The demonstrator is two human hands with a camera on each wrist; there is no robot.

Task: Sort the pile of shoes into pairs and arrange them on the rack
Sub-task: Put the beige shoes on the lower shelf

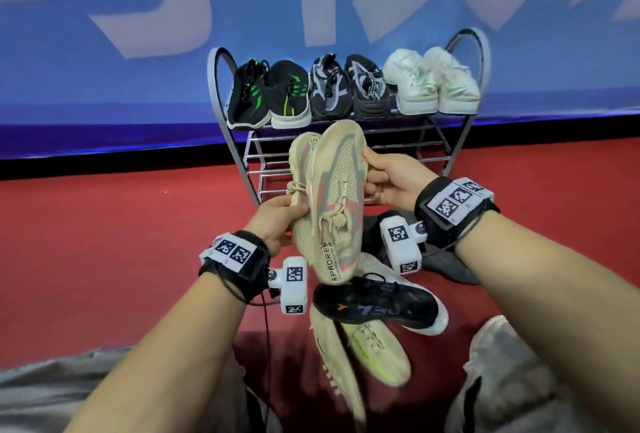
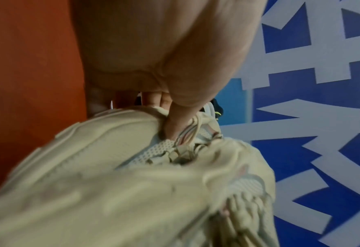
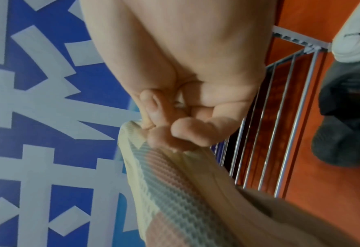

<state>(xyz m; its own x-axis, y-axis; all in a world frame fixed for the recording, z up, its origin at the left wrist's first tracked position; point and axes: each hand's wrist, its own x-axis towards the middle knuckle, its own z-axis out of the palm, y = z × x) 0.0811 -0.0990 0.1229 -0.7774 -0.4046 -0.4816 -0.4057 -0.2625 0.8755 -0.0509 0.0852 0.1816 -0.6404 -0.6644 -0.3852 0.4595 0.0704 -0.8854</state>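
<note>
Two matching beige knit sneakers with pink and grey patches are held side by side in the air in front of the metal shoe rack [image 1: 349, 152]. My left hand [image 1: 277, 221] grips the left sneaker [image 1: 300, 162] by its laces and tongue, thumb pressed into the upper [image 2: 174, 127]. My right hand [image 1: 388, 176] pinches the toe side of the right sneaker [image 1: 337, 197], fingers curled on its knit edge [image 3: 166, 138]. The rack's top shelf holds a black-green pair [image 1: 270, 96], a black-grey pair [image 1: 346, 89] and a white pair [image 1: 433, 82].
On the red carpet below lie a black sneaker with white sole [image 1: 377, 304], two cream sneakers [image 1: 367, 346] and a dark grey shoe [image 1: 446, 266]. The rack's lower bar shelves [image 3: 280, 125] hold nothing. A blue banner wall stands behind. My knees frame the bottom corners.
</note>
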